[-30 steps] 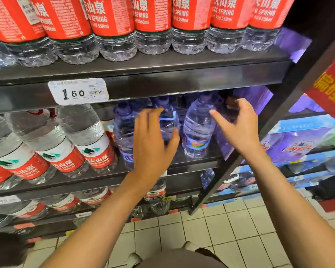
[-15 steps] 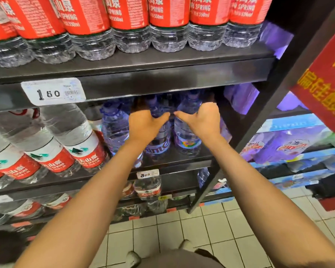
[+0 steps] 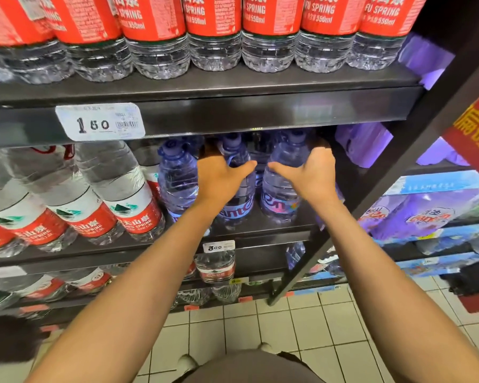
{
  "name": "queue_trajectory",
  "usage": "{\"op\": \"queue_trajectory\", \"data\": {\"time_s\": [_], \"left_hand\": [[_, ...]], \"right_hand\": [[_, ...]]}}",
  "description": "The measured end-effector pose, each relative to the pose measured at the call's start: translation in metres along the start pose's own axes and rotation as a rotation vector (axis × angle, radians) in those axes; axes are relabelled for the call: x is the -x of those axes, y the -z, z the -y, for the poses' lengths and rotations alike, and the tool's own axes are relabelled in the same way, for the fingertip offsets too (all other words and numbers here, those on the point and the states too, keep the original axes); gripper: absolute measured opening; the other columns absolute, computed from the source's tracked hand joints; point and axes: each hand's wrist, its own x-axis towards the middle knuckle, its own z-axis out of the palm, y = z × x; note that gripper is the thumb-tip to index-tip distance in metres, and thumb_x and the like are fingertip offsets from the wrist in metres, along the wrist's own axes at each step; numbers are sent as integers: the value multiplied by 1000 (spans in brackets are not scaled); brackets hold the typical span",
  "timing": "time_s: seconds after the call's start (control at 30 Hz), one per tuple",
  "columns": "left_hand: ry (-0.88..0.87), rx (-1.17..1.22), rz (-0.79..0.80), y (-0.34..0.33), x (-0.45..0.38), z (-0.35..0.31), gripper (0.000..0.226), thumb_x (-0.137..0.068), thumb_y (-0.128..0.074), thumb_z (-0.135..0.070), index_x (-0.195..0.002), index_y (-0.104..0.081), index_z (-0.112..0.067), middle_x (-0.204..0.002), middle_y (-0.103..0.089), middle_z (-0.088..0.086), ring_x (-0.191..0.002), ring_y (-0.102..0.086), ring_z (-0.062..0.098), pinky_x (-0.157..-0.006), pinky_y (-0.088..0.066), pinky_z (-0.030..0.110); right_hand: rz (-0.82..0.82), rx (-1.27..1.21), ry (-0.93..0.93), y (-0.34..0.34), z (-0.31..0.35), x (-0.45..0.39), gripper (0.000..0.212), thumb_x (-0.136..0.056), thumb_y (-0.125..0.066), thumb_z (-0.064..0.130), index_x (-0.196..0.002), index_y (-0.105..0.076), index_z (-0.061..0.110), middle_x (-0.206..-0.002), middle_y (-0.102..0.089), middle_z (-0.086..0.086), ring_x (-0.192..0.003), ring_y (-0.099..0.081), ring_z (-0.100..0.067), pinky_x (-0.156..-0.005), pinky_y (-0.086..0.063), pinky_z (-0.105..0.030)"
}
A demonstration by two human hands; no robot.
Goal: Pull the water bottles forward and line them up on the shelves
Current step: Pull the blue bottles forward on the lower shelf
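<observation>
Three blue-tinted water bottles stand at the right end of the middle shelf (image 3: 260,236). My left hand (image 3: 219,178) grips the shoulder of the middle blue bottle (image 3: 239,205), thumb pointing right. My right hand (image 3: 310,172) grips the right blue bottle (image 3: 278,197), thumb pointing left, fingers curled behind it. A third blue bottle (image 3: 176,183) stands untouched just left of my left hand. More blue bottle caps show in the dark behind them.
Red-labelled 550 ml bottles (image 3: 213,31) line the top shelf. Large leaning red-and-white-labelled bottles (image 3: 116,194) fill the middle shelf's left. A black slanted upright (image 3: 371,194) bounds the shelf on the right, with purple packs (image 3: 426,214) beyond. Lower shelves hold more bottles above a tiled floor.
Both hands went from open in front of the shelf to reaching in and closing on two blue bottles. The gripped bottles now stand slightly nearer the shelf's front edge.
</observation>
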Motion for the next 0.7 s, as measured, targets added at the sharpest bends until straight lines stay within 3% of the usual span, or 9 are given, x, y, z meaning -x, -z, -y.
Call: {"op": "queue_trajectory", "data": {"time_s": [0.1,0.23,0.27,0.33,0.43,0.5,0.57,0.6,0.7], "left_hand": [[-33,-24,-13,1,-3,0,47,-77,-79,-44,-72,-52,-5,-63,-50,8,-63,-56,31,-49,-33,16],[-105,36,-22,3,-3,0,44,-76,-81,-43,-90,-62,-6,-88,-67,5,-81,-63,20,-69,-50,30],[-109,27,-25,2,-3,0,44,-76,-81,-43,-88,-61,-6,-86,-66,5,-78,-62,19,-68,-50,29],[-90,-15,15,2,-2,1,45,-75,-80,-47,-72,-53,-11,-66,-56,4,-59,-53,15,-53,-42,18],[-64,-84,74,4,-3,4,57,-72,-82,-48,-61,-35,-18,-52,-30,-4,-44,-30,7,-41,-23,16],[-78,-102,55,5,-5,6,51,-71,-82,-49,-65,-49,-12,-53,-32,-6,-46,-32,5,-40,-28,14],[-85,-105,57,6,-7,4,49,-70,-81,-52,-80,-62,-8,-63,-49,-4,-55,-45,7,-47,-36,10],[-85,-104,76,5,-7,3,48,-70,-82,-53,-81,-61,-10,-69,-55,-3,-60,-50,8,-51,-40,14],[-71,-85,128,6,-7,0,46,-67,-85,-50,-81,-59,-14,-77,-62,-1,-68,-57,20,-59,-48,18]], "right_hand": [[236,-185,-5,9,-9,-11,68,-63,-87,46,-66,-56,-14,-67,-62,-27,-63,-56,-18,-60,-50,-47],[408,-309,-60,17,-16,-20,65,-62,-91,32,-96,-62,-15,-99,-66,-32,-96,-68,-34,-79,-54,-52],[423,-335,-70,17,-16,-21,62,-62,-91,30,-97,-63,-13,-99,-68,-29,-98,-67,-34,-80,-54,-52],[389,-350,-81,11,-10,-17,57,-62,-89,39,-84,-67,-9,-81,-73,-17,-78,-70,-19,-72,-58,-42],[197,-186,-36,0,-3,-8,73,-60,-82,61,-61,-61,-9,-59,-63,-21,-56,-46,-8,-53,-47,-38],[135,-135,-14,-2,-4,-8,72,-60,-81,63,-49,-51,-2,-47,-52,-13,-50,-37,-7,-46,-41,-33],[155,-108,10,4,-4,-13,72,-59,-85,58,-42,-33,10,-39,-31,3,-43,-23,-3,-38,-26,-20],[191,-115,17,8,-5,-16,69,-59,-87,54,-42,-34,11,-38,-31,4,-41,-24,-3,-38,-25,-18],[313,-201,-13,15,-8,-20,48,-60,-89,44,-65,-68,1,-62,-67,-11,-57,-47,-1,-51,-41,-23]]}}
